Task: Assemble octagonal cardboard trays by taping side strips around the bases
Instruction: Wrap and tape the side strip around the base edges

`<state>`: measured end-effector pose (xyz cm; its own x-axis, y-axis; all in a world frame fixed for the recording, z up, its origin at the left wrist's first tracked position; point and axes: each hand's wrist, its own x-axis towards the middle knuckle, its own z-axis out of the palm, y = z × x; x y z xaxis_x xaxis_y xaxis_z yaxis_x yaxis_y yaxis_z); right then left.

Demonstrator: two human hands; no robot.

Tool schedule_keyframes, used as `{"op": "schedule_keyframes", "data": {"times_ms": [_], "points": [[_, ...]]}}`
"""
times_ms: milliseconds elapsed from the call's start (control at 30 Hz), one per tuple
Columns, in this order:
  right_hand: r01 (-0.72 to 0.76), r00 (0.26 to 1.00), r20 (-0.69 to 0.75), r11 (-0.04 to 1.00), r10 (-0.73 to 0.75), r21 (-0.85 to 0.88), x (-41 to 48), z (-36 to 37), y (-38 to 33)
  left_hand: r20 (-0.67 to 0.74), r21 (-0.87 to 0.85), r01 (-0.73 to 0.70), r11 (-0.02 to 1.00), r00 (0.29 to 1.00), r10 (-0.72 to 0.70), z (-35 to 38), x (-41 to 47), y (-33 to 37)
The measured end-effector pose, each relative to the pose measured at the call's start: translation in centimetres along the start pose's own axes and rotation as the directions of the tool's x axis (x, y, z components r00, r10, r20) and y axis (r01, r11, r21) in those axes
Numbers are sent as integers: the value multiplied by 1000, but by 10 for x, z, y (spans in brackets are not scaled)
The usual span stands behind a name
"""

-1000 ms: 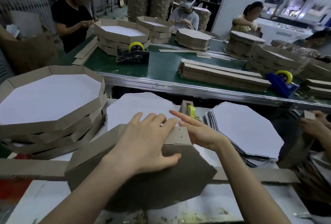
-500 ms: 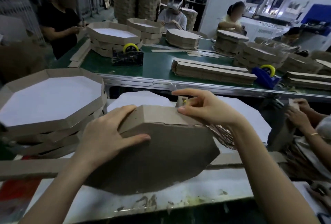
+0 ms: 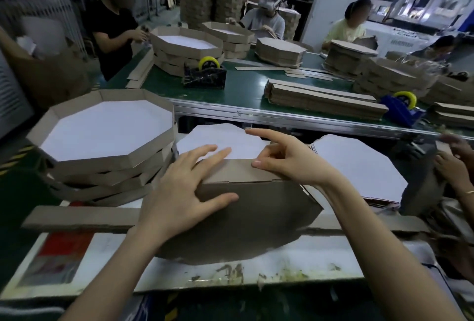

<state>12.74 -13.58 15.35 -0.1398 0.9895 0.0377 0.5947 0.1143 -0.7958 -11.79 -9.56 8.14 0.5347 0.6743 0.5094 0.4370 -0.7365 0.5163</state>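
Brown cardboard tray [image 3: 256,218], tilted: my left hand [image 3: 179,192] has flattened open onto its side strip [image 3: 238,170]. Right hand [image 3: 289,161] now pinches the strip's rim; seam likely ready for tape.

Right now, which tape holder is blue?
The right-hand tape holder, beside the strip stack, has a blue base. The left-hand tape holder is black.
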Motion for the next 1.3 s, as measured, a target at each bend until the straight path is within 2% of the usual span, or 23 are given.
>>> {"op": "schedule_keyframes", "data": {"times_ms": [100,167,233,300,367,467,500,600,767,833,967,1133,1300], "points": [[-3,997,-79,995,-5,-98,-7,1,-1,67,14,-94,995,993,93,3,11,19],[3,967,-252,990,-39,-139,-12,1,-4,72,-4,-101,995,992,101,6,13,24],[48,911,-406,997,-66,-55,-14,0,-9,61,-26,-86,996,994,88,8,15,24],[73,896,-443,995,-34,72,-18,-1,-14,65,-30,-72,997,995,73,9,18,21],[27,919,-393,988,34,150,-23,-4,-18,76,-21,-54,998,996,55,10,21,18],[-104,974,-179,974,141,201,-28,-4,-17,58,-30,-40,999,997,42,12,24,17],[-137,973,-154,967,172,215,-28,-3,-17,44,-35,-39,999,998,40,14,25,16],[-123,963,-187,936,193,331,-26,1,-25,3,-61,6,998,1000,-6,17,28,14],[-76,953,-190,793,236,604,-22,6,-37,26,-152,88,984,996,-85,19,28,10],[-83,956,-167,770,241,632,-24,8,-38,40,-144,74,987,997,-69,19,28,8],[-208,936,-80,723,342,658,-33,21,-30,41,-90,-1,996,999,5,17,25,7],[-275,914,-32,677,404,682,-46,32,-22,124,114,-145,983,984,130,9,26,14],[-313,904,-13,683,428,660,-53,38,-22,184,168,-148,975,976,117,6,27,19]]}}
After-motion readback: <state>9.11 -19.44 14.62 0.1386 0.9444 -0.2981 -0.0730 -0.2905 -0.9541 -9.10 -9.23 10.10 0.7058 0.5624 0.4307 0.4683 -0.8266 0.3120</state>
